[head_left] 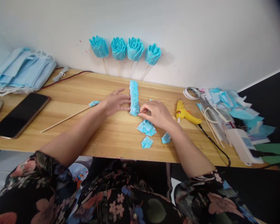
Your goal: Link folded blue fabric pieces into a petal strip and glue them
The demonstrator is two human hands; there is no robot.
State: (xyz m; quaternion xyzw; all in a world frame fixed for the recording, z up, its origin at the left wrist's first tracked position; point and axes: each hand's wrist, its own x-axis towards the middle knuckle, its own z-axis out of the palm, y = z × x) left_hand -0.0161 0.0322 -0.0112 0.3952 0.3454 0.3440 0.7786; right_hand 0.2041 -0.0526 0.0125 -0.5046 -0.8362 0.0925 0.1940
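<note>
The wood-grain desk [107, 137] stands with its back edge against a white wall [172, 25].

Count: 4 blue flowers [119, 49] on sticks, leaning on the wall from the back edge. 1 row of overlapping blue folds [134, 96] at mid-desk, running from near the back edge toward the front; the number in it cannot be told. Between the row and the front edge: 1 small pile of folds [146, 127], 1 lone fold [147, 142] and 1 further fold [166, 138], partly covered by the right forearm [192, 149].

Left hand [118, 101]: fingers spread, gripping nothing, tips at the row's left side; contact unconfirmed. Right hand [157, 113]: thumb and forefinger drawn together at the row's front end; whether they have hold of a fold cannot be told.

Left part: 1 stack of masks [23, 70], 1 phone [21, 115], 1 blue-tipped stick [66, 119]. Right part: 1 glue gun [185, 114], 1 tape roll [191, 92], 1 pair of scissors [216, 115], blue scraps [238, 109].

Edges: a white power strip [244, 146] reaches the front edge at right. Bare wood lies between the lone fold and the front edge; the right hand's gap to the glue gun is narrow.
</note>
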